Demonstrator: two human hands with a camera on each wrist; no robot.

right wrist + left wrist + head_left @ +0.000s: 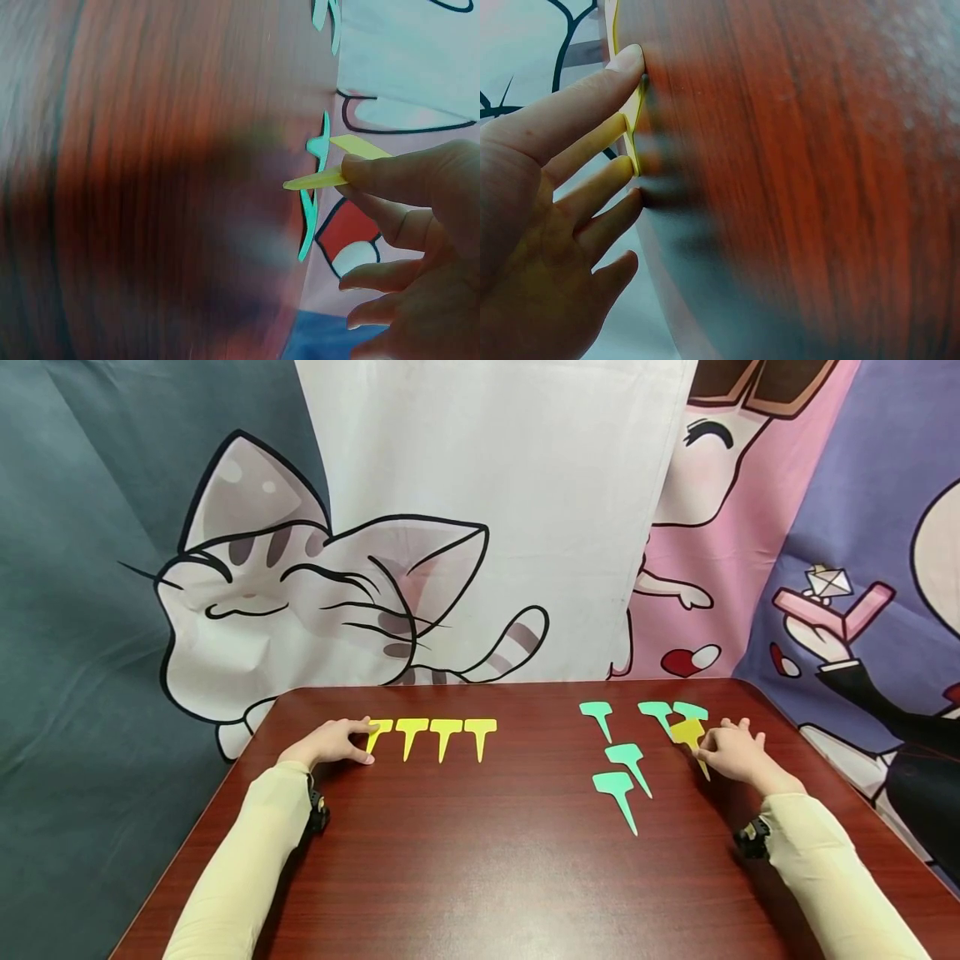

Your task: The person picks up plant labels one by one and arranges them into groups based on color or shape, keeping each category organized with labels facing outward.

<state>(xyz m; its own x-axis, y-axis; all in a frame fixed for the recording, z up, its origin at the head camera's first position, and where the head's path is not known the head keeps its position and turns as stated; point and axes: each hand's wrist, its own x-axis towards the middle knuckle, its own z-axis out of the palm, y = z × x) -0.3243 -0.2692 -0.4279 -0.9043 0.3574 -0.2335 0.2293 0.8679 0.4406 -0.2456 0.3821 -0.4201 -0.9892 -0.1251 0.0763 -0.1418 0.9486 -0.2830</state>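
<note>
At the left, my left hand [328, 743] rests its straight fingers on a yellow T-shaped plant label [384, 725], the leftmost of a short row. Its forefinger is at the label's head and its thumb [626, 60] beside the stem. More yellow plant labels [446, 727] continue the row to the right, stems toward me. Across the table, my right hand [733, 753] pinches another yellow plant label [322, 180] between thumb and forefinger. It is held above the table, and in the head view its head overlaps the green plant labels [654, 708] behind it.
Several green plant labels lie loosely at the right side, among them a back one [596, 708] and a nearer one [613, 782]. The dark reddish-brown table [465, 860] ends at a printed cloth backdrop [495, 443]. Both wrists carry small black devices.
</note>
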